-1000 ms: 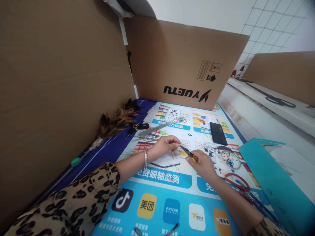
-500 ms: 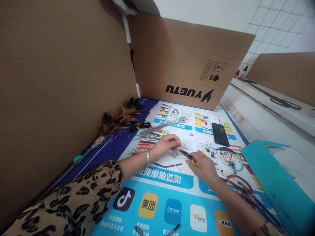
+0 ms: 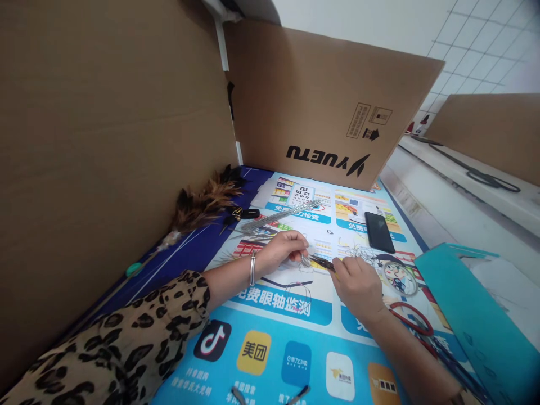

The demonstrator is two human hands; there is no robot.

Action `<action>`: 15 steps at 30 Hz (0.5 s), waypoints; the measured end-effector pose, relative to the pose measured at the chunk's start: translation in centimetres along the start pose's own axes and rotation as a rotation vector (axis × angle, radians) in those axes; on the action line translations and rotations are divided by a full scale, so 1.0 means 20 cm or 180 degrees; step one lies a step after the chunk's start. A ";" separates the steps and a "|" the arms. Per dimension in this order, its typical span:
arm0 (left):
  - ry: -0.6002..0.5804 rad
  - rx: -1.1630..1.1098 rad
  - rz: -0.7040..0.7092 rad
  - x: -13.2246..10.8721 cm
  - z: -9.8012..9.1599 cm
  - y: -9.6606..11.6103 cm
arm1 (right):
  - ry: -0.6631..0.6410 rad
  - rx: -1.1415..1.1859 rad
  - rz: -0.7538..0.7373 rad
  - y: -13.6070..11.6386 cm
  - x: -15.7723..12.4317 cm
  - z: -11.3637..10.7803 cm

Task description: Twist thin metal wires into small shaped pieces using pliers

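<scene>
**Over a printed sheet [image 3: 318, 337], a left hand [image 3: 282, 247] pinches thin wires [image 3: 305, 260] beside pliers [image 3: 324, 262] in a right hand [image 3: 358, 284]**

At the far left stands a tall cardboard panel [image 3: 118, 112], with a brown feather duster [image 3: 206, 202] lying along its foot. Next come a black key fob [image 3: 250, 214] and, just beside it, a loose bundle of silver rods [image 3: 280, 218] lying slantwise on the sheet.

Nearer the middle, below the bundle, is the left hand, a silver bracelet [image 3: 252, 269] at its wrist. Thumb and fingers are closed together on the thin wires, whose pale ends fan out beneath the fingertips; how many there are cannot be told.

Right of these wires, the pliers point leftward, their dark tip close to the strands. Whether the jaws have bitten on one is too small to tell. The right hand is wrapped firmly round the handles.

Beyond it lie a tangle of fine wire [image 3: 358, 253], a black phone [image 3: 379, 232], a clear round dish [image 3: 400, 294] and a red-handled tool [image 3: 417, 311] partly behind the forearm. A teal box [image 3: 485, 323] sits at the right edge of the sheet.
</scene>
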State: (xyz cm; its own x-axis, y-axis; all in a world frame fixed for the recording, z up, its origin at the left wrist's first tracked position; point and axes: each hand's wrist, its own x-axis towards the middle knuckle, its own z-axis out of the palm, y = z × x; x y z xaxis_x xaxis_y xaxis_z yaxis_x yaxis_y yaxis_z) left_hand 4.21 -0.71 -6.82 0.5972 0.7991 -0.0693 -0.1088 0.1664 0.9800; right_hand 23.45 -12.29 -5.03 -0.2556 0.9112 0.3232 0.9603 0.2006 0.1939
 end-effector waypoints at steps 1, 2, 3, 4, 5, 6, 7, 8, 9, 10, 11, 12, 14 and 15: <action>-0.0001 -0.0032 -0.0032 0.00 0.00 0.00 | 0.0002 -0.0017 -0.0020 0.00 0.00 0.00; -0.0004 -0.0056 -0.0058 0.00 0.00 0.01 | 0.0002 -0.0036 -0.0044 0.00 -0.01 0.01; -0.0011 -0.0075 -0.0080 -0.01 0.00 0.01 | 0.0002 -0.0056 -0.0063 0.00 -0.01 0.01; -0.0024 -0.0090 -0.0102 -0.01 0.00 0.01 | 0.0005 -0.0079 -0.0079 0.00 -0.01 0.01; -0.0042 -0.0105 -0.0123 -0.01 0.00 0.01 | 0.0011 -0.0101 -0.0092 0.00 -0.01 0.01; -0.0066 -0.0118 -0.0149 -0.01 0.00 0.02 | 0.0023 -0.0118 -0.0101 0.00 -0.01 0.01; -0.0093 -0.0132 -0.0180 -0.01 0.00 0.02 | 0.0036 -0.0125 -0.0110 0.01 -0.01 0.01; -0.0122 -0.0145 -0.0216 -0.01 0.00 0.02 | 0.0051 -0.0122 -0.0114 0.01 -0.01 0.01; -0.0160 -0.0160 -0.0251 -0.01 0.00 0.02 | 0.0065 -0.0109 -0.0118 0.01 -0.01 0.01; -0.0202 -0.0173 -0.0284 -0.01 0.00 0.02 | 0.0078 -0.0088 -0.0118 0.01 -0.01 0.01; -0.0246 -0.0184 -0.0311 -0.01 0.00 0.03 | 0.0086 -0.0069 -0.0118 0.01 -0.01 0.01; -0.0286 -0.0189 -0.0330 -0.01 0.00 0.03 | 0.0088 -0.0066 -0.0117 0.01 -0.01 0.01; -0.0349 -0.0189 -0.0350 -0.02 0.00 0.04 | 0.0077 -0.0107 -0.0133 0.01 -0.01 0.01; -0.0360 -0.0181 -0.0354 -0.02 0.00 0.04 | 0.0074 -0.0139 -0.0153 0.01 -0.01 0.01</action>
State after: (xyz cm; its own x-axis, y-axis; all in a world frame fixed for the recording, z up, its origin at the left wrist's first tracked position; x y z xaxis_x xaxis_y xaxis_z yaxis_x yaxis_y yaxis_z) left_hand 3.94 -0.91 -5.97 0.6934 0.7043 -0.1522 -0.0801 0.2852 0.9551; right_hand 23.74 -12.43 -5.30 -0.3044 0.8921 0.3339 0.9411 0.2276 0.2499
